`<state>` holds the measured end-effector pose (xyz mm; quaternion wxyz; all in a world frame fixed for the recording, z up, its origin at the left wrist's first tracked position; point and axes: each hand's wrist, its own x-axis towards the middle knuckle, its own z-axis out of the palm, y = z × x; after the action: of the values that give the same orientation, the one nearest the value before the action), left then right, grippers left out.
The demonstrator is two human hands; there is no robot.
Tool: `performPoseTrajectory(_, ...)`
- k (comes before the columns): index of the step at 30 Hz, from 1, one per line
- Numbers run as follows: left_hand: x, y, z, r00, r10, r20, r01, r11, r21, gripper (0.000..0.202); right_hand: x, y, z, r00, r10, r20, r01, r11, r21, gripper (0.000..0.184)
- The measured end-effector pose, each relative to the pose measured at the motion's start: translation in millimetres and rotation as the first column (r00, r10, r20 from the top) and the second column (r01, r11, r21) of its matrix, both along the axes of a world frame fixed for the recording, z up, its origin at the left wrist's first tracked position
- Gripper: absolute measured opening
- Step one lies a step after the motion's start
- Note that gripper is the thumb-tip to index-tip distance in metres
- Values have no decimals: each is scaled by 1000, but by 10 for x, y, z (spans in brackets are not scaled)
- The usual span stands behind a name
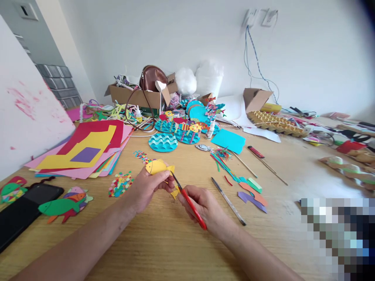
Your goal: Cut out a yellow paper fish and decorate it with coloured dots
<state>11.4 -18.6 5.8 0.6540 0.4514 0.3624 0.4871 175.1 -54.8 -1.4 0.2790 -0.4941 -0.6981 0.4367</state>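
Note:
My left hand (149,187) pinches a yellow paper fish (156,167) with a drawn eye and gill line, its head pointing left. My right hand (199,203) is closed round red-handled scissors (191,207), whose blade tips touch the fish near its tail. Below the tail, a yellow paper offcut (175,192) hangs by my fingers. Left of my left hand lies a patch of coloured paper dots (120,184). A pen (228,201) rests right of my right hand. Cut paper fish, a green one (60,206) on top, lie at the left.
Stacked coloured paper (84,144) lies at the left, beyond a black phone (26,210). Blue wavy discs (163,143), a glue bottle (210,130) and a blue sheet (229,140) are farther back. Paper scraps (253,195) and a red cutter (256,152) lie right; a cardboard box (146,99) stands behind.

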Motion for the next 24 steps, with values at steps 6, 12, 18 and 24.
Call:
performPoseTrajectory(6, -22, 2, -7, 1000, -8, 15, 8, 1000, 15, 13, -2, -5, -11, 1000, -5, 9, 5, 1000, -1, 36)
performPoseTrajectory(12, -2, -3, -7, 1000, 6, 17, -6, 1000, -4, 13, 3, 1, -23, 1000, 12, -16, -12, 1000, -11, 34)
performPoseTrajectory(18, 8, -6, -8, 1000, -5, 26, 6, 1000, -11, 12, 10, 24, -49, 1000, 15, -26, -15, 1000, -11, 34)
performPoseTrajectory(24, 11, -25, -11, 999, -12, 38, 12, 1000, -10, 12, 14, 33, -55, 1000, 26, 5, -26, 999, 19, 38)
